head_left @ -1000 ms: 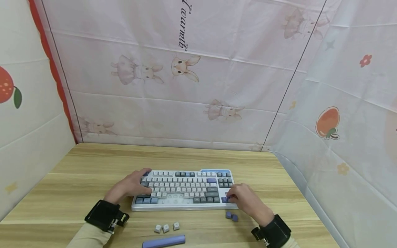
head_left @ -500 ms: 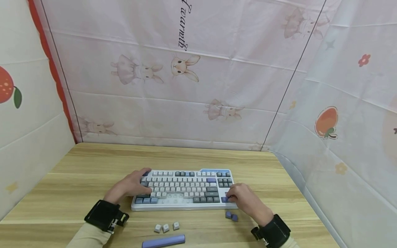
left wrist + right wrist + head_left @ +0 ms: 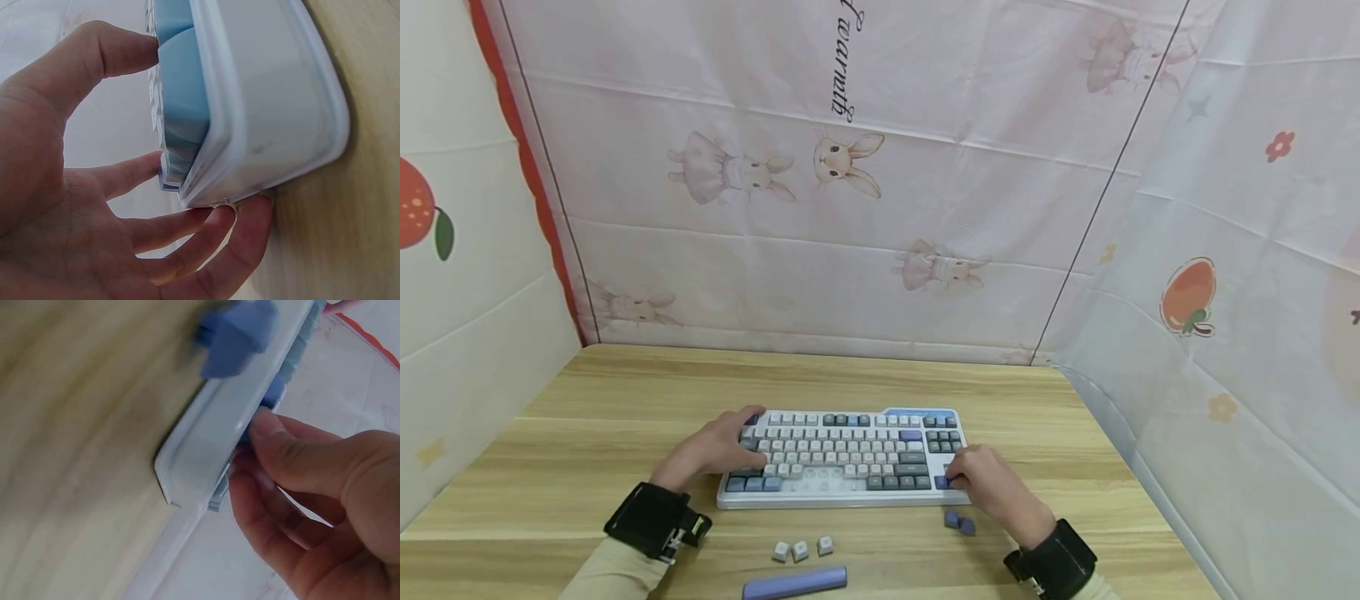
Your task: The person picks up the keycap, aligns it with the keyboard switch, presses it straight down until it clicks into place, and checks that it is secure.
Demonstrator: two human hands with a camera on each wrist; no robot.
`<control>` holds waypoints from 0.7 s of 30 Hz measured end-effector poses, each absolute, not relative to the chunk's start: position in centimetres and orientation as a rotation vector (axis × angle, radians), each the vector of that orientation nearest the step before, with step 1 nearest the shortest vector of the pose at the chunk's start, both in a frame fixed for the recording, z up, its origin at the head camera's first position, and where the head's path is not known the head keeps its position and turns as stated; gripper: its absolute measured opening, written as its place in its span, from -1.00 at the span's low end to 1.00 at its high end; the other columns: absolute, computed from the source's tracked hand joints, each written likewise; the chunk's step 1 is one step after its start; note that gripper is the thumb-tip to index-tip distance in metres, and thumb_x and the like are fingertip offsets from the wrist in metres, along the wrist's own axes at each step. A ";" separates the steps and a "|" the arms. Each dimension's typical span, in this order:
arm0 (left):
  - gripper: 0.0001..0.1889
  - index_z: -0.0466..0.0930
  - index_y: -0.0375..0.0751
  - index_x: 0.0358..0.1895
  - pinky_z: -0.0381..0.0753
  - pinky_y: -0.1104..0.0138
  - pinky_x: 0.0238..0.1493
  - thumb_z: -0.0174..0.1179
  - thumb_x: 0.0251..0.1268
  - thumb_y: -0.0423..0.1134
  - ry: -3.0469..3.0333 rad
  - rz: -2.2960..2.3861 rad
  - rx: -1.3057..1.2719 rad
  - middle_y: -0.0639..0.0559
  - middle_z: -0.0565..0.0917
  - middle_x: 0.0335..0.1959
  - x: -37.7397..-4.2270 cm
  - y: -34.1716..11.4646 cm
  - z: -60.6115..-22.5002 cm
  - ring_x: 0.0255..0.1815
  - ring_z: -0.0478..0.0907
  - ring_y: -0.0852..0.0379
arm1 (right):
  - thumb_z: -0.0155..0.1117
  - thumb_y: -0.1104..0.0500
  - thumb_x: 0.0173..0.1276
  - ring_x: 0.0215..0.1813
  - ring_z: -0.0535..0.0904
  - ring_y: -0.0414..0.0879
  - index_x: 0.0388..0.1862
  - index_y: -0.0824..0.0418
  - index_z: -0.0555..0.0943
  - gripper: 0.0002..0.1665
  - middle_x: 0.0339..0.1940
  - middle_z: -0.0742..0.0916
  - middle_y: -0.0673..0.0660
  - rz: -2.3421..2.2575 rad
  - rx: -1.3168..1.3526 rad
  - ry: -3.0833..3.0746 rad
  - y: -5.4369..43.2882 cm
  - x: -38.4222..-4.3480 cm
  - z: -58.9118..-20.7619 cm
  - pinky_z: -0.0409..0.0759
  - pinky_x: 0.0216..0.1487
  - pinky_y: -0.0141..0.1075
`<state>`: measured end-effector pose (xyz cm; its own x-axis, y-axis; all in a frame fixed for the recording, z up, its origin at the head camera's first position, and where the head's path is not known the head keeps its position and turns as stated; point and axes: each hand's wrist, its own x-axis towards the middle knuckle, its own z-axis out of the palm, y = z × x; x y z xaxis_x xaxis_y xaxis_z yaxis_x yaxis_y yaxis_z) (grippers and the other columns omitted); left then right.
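Observation:
A mechanical keyboard (image 3: 827,502) with white, grey, blue and purple keycaps lies on the table. My left hand (image 3: 711,450) grips its left end, thumb on the keys and fingers at the side and back, as the left wrist view confirms. At the lower right corner, among the arrow keys, my right hand (image 3: 992,479) pinches a purple keycap (image 3: 244,436), mostly hidden by the thumb and fingers. Beside that hand sits another purple keycap (image 3: 942,482) on the board. A bare, keyless gap (image 3: 823,482) shows in the bottom row.
Two loose purple keycaps (image 3: 951,519) lie in front of the keyboard's right end. Three white keycaps (image 3: 801,550) and a long purple spacebar (image 3: 795,582) lie nearer the front. Printed cloth walls (image 3: 850,317) enclose the wooden table (image 3: 587,467).
My right wrist has shifted slightly to the left while its fingers stay at the same spot on the keyboard. The left hand and the loose keycaps keep their places.

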<state>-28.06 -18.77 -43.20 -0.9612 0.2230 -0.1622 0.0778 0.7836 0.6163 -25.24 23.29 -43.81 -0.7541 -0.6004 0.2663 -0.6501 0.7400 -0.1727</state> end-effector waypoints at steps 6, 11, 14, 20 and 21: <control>-0.06 0.18 -0.30 0.58 0.34 -0.33 0.39 0.45 0.13 -0.17 2.742 0.932 0.227 -0.52 0.28 0.50 -28.1 -18.8 -43.1 0.43 0.34 -0.41 | 0.51 0.48 0.12 -0.34 0.70 -0.21 -0.40 0.24 0.83 -0.83 -0.43 0.80 0.05 0.391 0.992 -2.762 23.3 -25.4 -43.8 0.68 -0.31 -0.38; -0.05 0.17 -0.28 0.58 0.33 -0.34 0.40 0.44 0.14 -0.15 2.741 0.925 0.216 -0.52 0.26 0.51 -28.1 -18.8 -43.0 0.46 0.30 -0.43 | 0.51 0.48 0.12 -0.33 0.71 -0.20 -0.38 0.25 0.83 -0.84 -0.41 0.81 0.05 0.401 0.986 -2.766 23.3 -25.3 -43.7 0.69 -0.31 -0.38; -0.05 0.17 -0.28 0.58 0.33 -0.34 0.40 0.45 0.14 -0.15 2.743 0.924 0.221 -0.52 0.26 0.51 -28.1 -18.8 -43.0 0.46 0.31 -0.43 | 0.52 0.47 0.10 -0.33 0.71 -0.20 -0.39 0.25 0.83 -0.84 -0.42 0.81 0.05 0.393 0.982 -2.758 23.2 -25.3 -43.8 0.70 -0.31 -0.38; -0.06 0.17 -0.29 0.58 0.32 -0.34 0.41 0.45 0.14 -0.16 2.742 0.928 0.223 -0.52 0.27 0.51 -28.1 -18.8 -43.0 0.46 0.31 -0.43 | 0.52 0.46 0.11 -0.34 0.70 -0.21 -0.39 0.23 0.83 -0.84 -0.41 0.81 0.05 0.364 0.969 -2.772 23.2 -25.4 -43.9 0.69 -0.30 -0.38; -0.06 0.17 -0.29 0.58 0.32 -0.34 0.41 0.44 0.14 -0.16 2.741 0.928 0.220 -0.52 0.26 0.51 -28.1 -18.8 -43.1 0.46 0.30 -0.43 | 0.52 0.45 0.12 -0.33 0.70 -0.22 -0.38 0.23 0.83 -0.85 -0.41 0.81 0.04 0.364 0.965 -2.779 23.2 -25.4 -43.9 0.69 -0.30 -0.38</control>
